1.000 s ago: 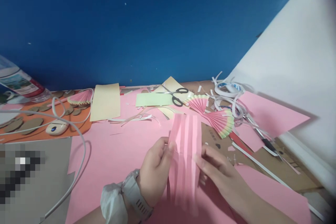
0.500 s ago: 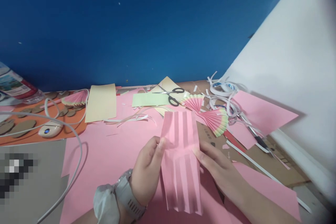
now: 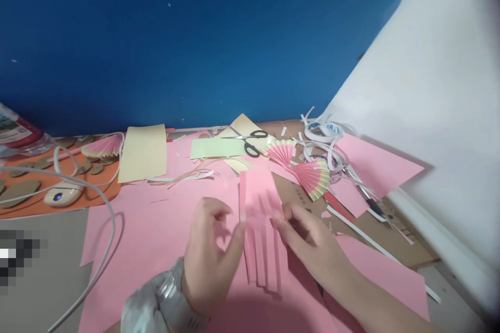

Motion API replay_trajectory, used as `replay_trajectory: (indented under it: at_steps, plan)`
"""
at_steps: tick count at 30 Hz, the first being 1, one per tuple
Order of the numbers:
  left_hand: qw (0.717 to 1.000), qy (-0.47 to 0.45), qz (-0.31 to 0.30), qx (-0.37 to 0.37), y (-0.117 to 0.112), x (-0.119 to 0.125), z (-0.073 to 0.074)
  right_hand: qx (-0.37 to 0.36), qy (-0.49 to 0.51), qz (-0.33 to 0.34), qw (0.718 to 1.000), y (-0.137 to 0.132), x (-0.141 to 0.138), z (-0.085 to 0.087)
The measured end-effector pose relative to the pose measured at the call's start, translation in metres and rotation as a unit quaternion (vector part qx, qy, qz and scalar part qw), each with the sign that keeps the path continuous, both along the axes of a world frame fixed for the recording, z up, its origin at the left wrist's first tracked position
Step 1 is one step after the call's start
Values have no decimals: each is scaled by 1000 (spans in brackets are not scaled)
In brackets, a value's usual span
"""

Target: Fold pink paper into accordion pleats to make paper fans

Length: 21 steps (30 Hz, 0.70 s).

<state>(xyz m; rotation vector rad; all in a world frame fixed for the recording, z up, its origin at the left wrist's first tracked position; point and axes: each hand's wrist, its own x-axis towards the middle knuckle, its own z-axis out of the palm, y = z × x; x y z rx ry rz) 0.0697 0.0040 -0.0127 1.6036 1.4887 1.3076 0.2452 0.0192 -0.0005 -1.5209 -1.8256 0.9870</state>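
Note:
A pink sheet of pleated paper (image 3: 261, 192) is in front of me, creased lengthwise with a dent across its middle. My right hand (image 3: 318, 247) pinches its right edge between thumb and fingers. At the left edge, my left hand (image 3: 207, 257) has its thumb and fingers apart, with the thumb tip at or touching the paper. Below both hands lies a large pink sheet (image 3: 156, 239). Beyond the pleated paper are black-handled scissors (image 3: 252, 150) and a pink folded fan bow (image 3: 291, 161) with yellow-green edges.
A yellow sheet (image 3: 144, 153) and a green strip (image 3: 213, 148) lie at the back. Curled white strips (image 3: 322, 140) and a craft knife (image 3: 363, 192) are on the right. On the left are an orange sheet (image 3: 111, 192), a white cable (image 3: 111, 239) and a bottle (image 3: 23, 132).
The pleated paper has narrowed as its folds drew together. My left hand has loosened from a pinch to fingers apart, while my right hand stays on the paper. The view has shifted slightly.

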Motion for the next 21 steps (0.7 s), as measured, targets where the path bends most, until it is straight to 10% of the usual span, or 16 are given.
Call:
replay_trajectory:
  at_steps: [6,12,21]
  plan:
    - [963,30,-256,-81,-15,5,7,85,52,173,980,-14,-2,5]
    - [961,-45,-228,-151,-16,8,1,132,54,243,959,-14,-2,4]
    - [982,-13,-126,-143,1,7,-1,143,16,171,975,-9,0,2]
